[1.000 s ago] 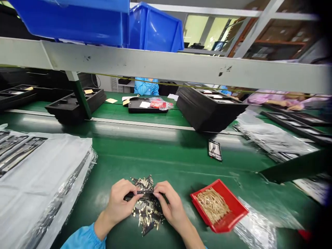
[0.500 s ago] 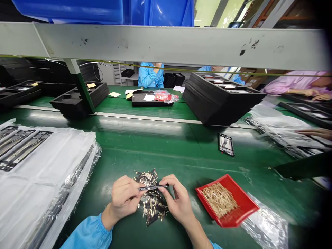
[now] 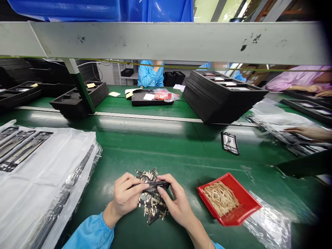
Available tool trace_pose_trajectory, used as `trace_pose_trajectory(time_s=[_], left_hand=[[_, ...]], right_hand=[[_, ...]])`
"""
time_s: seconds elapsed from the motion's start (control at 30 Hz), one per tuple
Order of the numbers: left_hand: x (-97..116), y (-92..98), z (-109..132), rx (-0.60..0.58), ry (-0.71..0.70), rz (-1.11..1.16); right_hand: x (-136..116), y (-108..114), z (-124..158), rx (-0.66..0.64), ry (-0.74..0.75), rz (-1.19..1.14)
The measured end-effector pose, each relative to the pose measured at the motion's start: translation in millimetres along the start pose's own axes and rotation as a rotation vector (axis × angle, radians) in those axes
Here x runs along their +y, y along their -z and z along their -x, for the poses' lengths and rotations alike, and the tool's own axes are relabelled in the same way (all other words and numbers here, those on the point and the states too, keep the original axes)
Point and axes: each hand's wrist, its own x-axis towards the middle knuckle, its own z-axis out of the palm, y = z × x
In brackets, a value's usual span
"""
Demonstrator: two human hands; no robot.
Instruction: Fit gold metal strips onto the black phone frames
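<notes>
Both my hands are low over the green belt. My left hand (image 3: 126,197) and my right hand (image 3: 176,204) pinch the two ends of a narrow black strip (image 3: 155,185). Directly beneath them lies a loose pile of black strips with gold metal pins (image 3: 151,211), partly hidden by my fingers. To the right of my right hand sits a red plastic tray (image 3: 249,204) holding a bundle of thin brass pins (image 3: 221,198).
Left of my hands, a plastic-wrapped pack of black frames (image 3: 44,166) covers the belt. A small black frame (image 3: 229,143) lies ahead. A stack of black foam trays (image 3: 220,98) sits beyond, under a grey overhead beam (image 3: 166,43). A co-worker's hand (image 3: 308,132) rests at right.
My hands have turned the black strip, and its dark side now shows wider between them. The co-worker's hand at right has reached further over the plastic-wrapped pack.
</notes>
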Motion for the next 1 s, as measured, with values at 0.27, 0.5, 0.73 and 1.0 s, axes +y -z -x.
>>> trace_pose_trajectory(time_s=[0.27, 0.5, 0.73, 1.0], left_hand=[[-1.9, -5.1, 1.6, -0.069, 0.142, 0.188], [1.3, -10.2, 4.0, -0.191, 0.51, 0.339], [6.4, -3.7, -2.5, -0.172, 0.404, 0.271], [-8.0, -6.3, 17.2, -0.168, 0.316, 0.156]], right_hand=[[-4.6, 2.3, -3.4, 0.031, -0.066, -0.024], [-4.5, 9.1, -3.4, -0.009, -0.284, -0.067], [-15.0, 6.9, -5.1, -0.048, -0.341, -0.134], [-14.6, 0.7, -6.5, 0.037, -0.389, -0.02]])
